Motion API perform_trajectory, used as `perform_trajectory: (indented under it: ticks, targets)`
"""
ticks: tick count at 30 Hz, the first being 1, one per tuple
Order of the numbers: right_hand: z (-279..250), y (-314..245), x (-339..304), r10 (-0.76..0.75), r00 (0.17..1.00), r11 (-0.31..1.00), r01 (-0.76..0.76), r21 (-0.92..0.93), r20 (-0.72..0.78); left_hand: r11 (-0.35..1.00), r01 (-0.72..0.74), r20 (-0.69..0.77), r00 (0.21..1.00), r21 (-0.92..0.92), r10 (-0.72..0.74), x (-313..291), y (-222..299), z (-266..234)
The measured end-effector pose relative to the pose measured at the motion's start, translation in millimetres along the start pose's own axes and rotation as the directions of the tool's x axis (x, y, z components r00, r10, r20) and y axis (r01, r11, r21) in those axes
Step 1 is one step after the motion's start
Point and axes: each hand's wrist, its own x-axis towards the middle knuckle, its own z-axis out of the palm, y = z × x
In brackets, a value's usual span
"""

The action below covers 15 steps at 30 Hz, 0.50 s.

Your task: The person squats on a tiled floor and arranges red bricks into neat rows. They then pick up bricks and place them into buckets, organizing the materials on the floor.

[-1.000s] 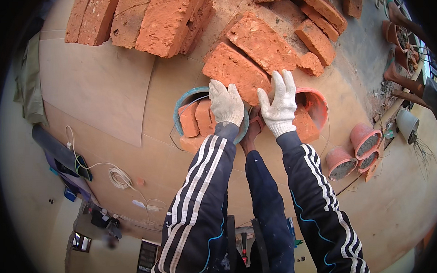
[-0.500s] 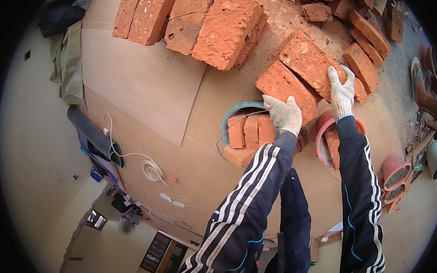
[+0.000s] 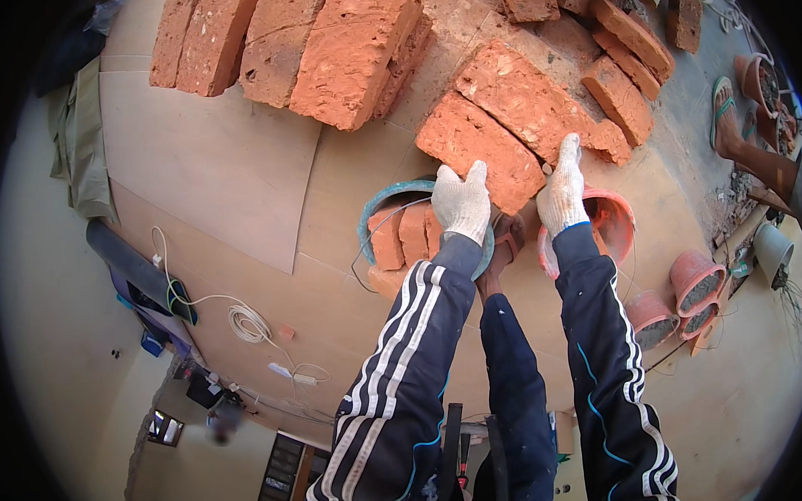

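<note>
no packages, labels or signs show among the things at hand; everything near the hands is bare red clay and plastic. the left hand (image 3: pixel 461 204), in a white knit glove, lies flat with fingers spread narrow on the near end of a large red brick (image 3: pixel 478 150) at about 12 o'clock from the person's knees. the right hand (image 3: pixel 563 190), gloved the same, presses open-palmed on the far side of that brick, where a second big brick (image 3: pixel 528 98) leans on it. neither hand is closed round anything; both rest on the brick's faces. just under the left wrist stands a teal bucket (image 3: pixel 373 216) with smaller brick pieces (image 3: pixel 401 235) standing in it, and at 1 o'clock, under the right wrist, an orange bucket (image 3: pixel 616 224). a stack of bricks (image 3: pixel 293 44) lies at 11 o'clock on the plywood floor (image 3: pixel 201 164), more bricks (image 3: pixel 624 68) at 1 o'clock. pink buckets (image 3: pixel 691 283) filled with grey stuff sit at 3 o'clock, a coiled white cable (image 3: pixel 248 320) at 8 o'clock. half a second ago the right hand was higher up on the far brick; it has come down beside the left.
</note>
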Motion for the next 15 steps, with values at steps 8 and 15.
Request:
perform_trajectory:
  ticks: [8,15]
  targets:
    - [-30,-32,2,-0.173,0.976,0.46,0.199,-0.865,0.132,0.963,0.064,0.294,0.956,-0.26,0.016,-16,1,-16]
    - [-127,-56,-36,-0.227,0.954,0.419,0.279,-0.864,0.198,0.996,0.061,0.45,0.893,-0.069,-0.023,-86,-89,-86]
